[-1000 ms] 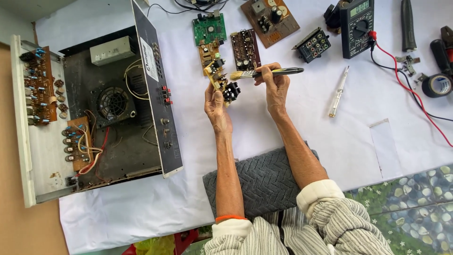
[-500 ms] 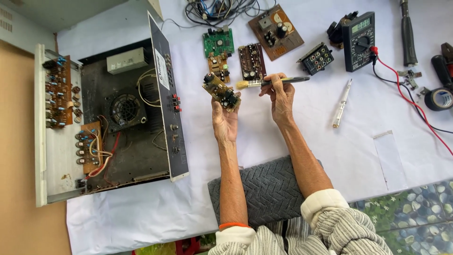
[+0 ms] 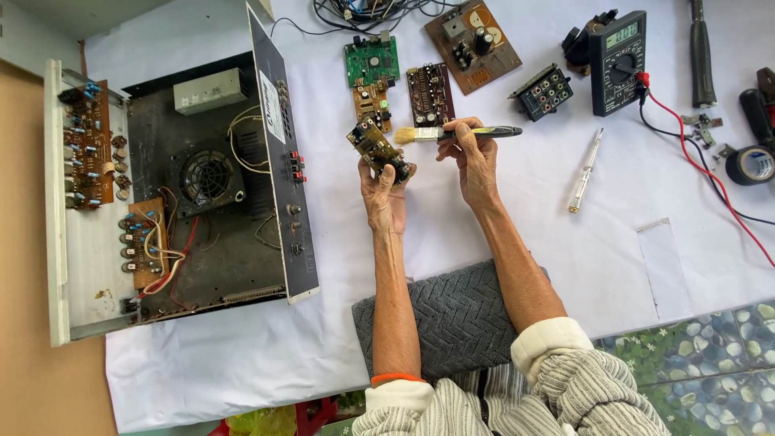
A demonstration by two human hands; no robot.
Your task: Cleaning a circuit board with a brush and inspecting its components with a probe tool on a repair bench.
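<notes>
You have a white cloth [image 3: 517, 234] spread over the work surface. On its left side sits an opened amplifier chassis [image 3: 182, 194]. Along the far edge lie a green circuit board [image 3: 372, 60], a brown board [image 3: 472, 34] and a tangle of cables [image 3: 363, 10]. Toward the far right corner rest a multimeter [image 3: 617, 60], its red lead [image 3: 710, 182] and a roll of black tape [image 3: 751, 165]. A silver pen-shaped tool [image 3: 584, 171] lies mid-right, and a grey knitted pad [image 3: 460, 311] sits at the near edge.

Bare white cloth [image 3: 517, 242] lies open right of the hands, up to the metal probe [image 3: 584, 171], while loose circuit boards [image 3: 428, 93] crowd above and the opened amplifier chassis [image 3: 210, 194] walls the left.
</notes>
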